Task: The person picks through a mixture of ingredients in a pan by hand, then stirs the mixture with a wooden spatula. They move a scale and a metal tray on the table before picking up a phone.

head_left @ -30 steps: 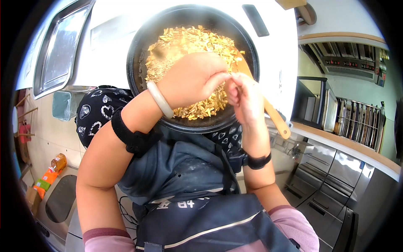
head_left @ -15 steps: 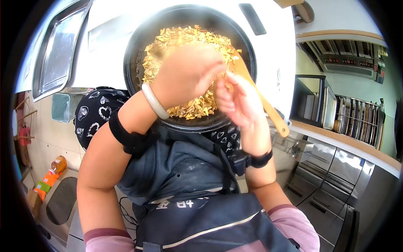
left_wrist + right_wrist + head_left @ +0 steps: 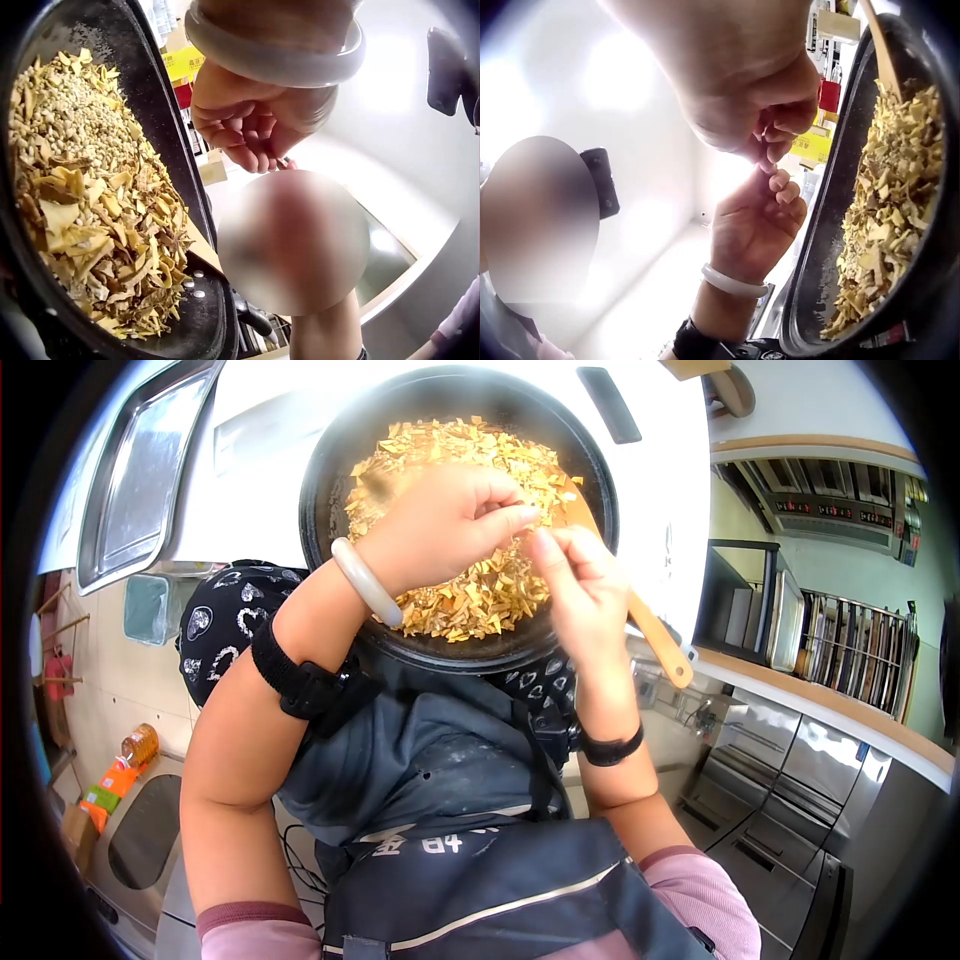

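Observation:
A wide black pan (image 3: 585,465) holds a heap of yellow-brown dried chips (image 3: 480,600), with small pale grains (image 3: 67,112) at one side. Above the heap, my left hand (image 3: 440,525), wearing a white bangle (image 3: 365,582), pinches a tiny greyish piece (image 3: 283,161) between thumb and fingertips. Its exact kind cannot be told. My right hand (image 3: 590,595) meets it from the other side, thumb and fingers pinched together at the same piece. In the right wrist view the fingertips of both hands come together beside the pan's rim.
A wooden spatula (image 3: 655,640) leans in the pan, its handle over the right rim. Beyond the pan lies a dark phone (image 3: 608,405) on the white table (image 3: 655,510). A metal tray (image 3: 170,520) stands at the left edge. Counters and drawers (image 3: 765,800) are at the right.
Half a second ago the right hand was turned with its fingers looser and blurred. It has since shifted up and right, and its thumb and fingers now pinch at the left fingertips.

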`<state>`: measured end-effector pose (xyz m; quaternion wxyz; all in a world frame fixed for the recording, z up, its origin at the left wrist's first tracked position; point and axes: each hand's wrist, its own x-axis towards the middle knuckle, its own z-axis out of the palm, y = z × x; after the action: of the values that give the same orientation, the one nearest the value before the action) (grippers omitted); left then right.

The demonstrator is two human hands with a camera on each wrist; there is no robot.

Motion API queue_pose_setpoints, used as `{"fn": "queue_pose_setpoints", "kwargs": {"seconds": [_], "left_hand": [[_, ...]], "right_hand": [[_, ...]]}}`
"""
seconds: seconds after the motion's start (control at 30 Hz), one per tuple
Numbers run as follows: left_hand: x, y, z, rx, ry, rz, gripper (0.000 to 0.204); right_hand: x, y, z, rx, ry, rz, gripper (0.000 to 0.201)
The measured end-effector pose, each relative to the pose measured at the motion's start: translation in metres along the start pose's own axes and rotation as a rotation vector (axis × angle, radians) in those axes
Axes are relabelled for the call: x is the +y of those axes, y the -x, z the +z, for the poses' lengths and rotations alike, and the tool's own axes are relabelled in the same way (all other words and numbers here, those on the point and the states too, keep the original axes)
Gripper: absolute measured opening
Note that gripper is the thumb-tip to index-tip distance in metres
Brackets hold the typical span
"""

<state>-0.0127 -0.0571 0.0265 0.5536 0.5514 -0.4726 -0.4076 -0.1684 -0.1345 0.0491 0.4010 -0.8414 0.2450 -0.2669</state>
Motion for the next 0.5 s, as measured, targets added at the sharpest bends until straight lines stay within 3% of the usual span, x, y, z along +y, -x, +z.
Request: {"fn": "queue_pose_setpoints", "kwargs": {"seconds": [0.07, 0.1, 0.13, 0.2, 0.23, 0.27, 0.3, 0.33, 0.43, 0.47, 0.5], "left_hand": [[0.002, 0.001, 0.003, 0.006, -0.08, 0.075, 0.019], [0.005, 0.002, 0.005, 0.07, -0.21, 0.229, 0.014], [0.006, 0.002, 0.007, 0.134, -0.34, 0.383, 0.011], [0.006, 0.001, 0.01, 0.174, -0.413, 0.455, 0.008], [0.006, 0.001, 0.011, 0.213, -0.486, 0.527, 0.008], [0.007, 0.001, 0.011, 0.213, -0.486, 0.528, 0.008], [0.007, 0.001, 0.01, 0.231, -0.569, 0.664, 0.007], [0.008, 0.001, 0.008, 0.249, -0.654, 0.799, 0.007], [0.013, 0.005, 0.007, 0.31, -0.814, 0.945, 0.007], [0.012, 0.005, 0.007, 0.309, -0.81, 0.948, 0.007], [0.011, 0.004, 0.007, 0.294, -0.737, 0.815, 0.008]], "right_hand": [[-0.008, -0.001, -0.001, -0.027, -0.507, 0.45, 0.024], [-0.005, -0.002, -0.004, -0.027, -0.507, 0.45, 0.024], [0.001, -0.004, -0.009, -0.135, -0.886, 0.617, 0.027], [0.013, -0.008, -0.011, -0.298, -1.577, 0.981, 0.034], [0.015, -0.008, -0.01, -0.297, -1.577, 0.98, 0.034], [0.016, -0.008, -0.008, -0.386, -1.816, 1.063, 0.035], [0.016, -0.009, -0.006, -0.48, -2.056, 1.14, 0.035], [0.013, -0.009, -0.006, -0.513, -2.117, 1.171, 0.036], [0.01, -0.008, -0.004, -0.607, -2.157, 1.154, 0.037], [0.012, -0.007, -0.004, -0.632, -2.101, 1.113, 0.04], [0.007, -0.007, -0.004, -0.628, -2.101, 1.109, 0.04]]}}
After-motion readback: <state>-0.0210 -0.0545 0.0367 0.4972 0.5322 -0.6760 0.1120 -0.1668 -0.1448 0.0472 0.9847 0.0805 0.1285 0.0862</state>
